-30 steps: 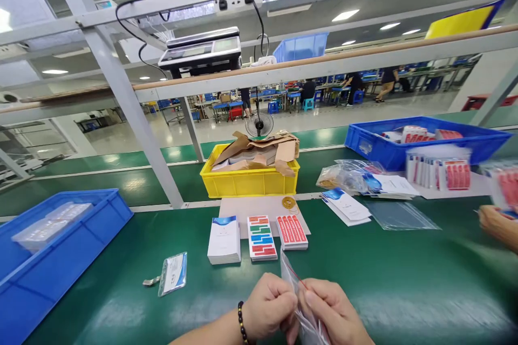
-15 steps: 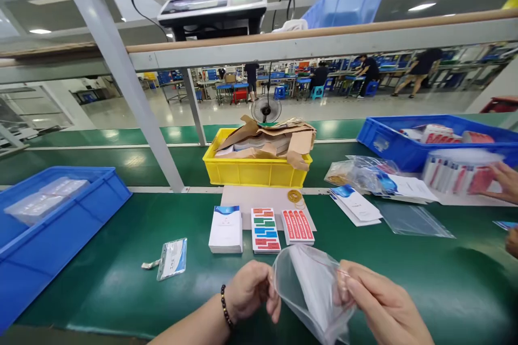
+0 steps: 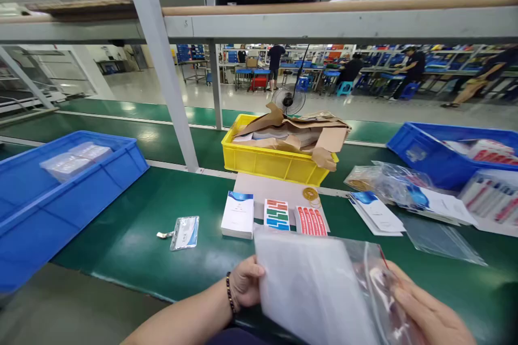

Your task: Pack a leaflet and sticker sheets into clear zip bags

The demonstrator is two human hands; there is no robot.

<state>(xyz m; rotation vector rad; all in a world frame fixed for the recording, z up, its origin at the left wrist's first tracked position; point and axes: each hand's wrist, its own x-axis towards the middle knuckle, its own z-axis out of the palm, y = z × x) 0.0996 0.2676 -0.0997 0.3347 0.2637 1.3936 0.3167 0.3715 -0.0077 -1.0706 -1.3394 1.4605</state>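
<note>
Left hand (image 3: 246, 283) and right hand (image 3: 423, 304), both bare. The left wrist bears a bracelet (image 3: 231, 295) — a single strand of small, round, mostly dark beads, a few of them lighter and golden. The left forearm (image 3: 184, 315) is bare along its visible length. Dark navy cloth (image 3: 238, 336) — plain, partly cut off — shows at the lower edge.

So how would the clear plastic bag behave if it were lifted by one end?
The clear plastic bag would probably droop, since its see-through end creases around the right hand. Its milky part lies flatter, so it may sag less. The glossy film looks likely to be slippery; its weight I can't judge.
</note>
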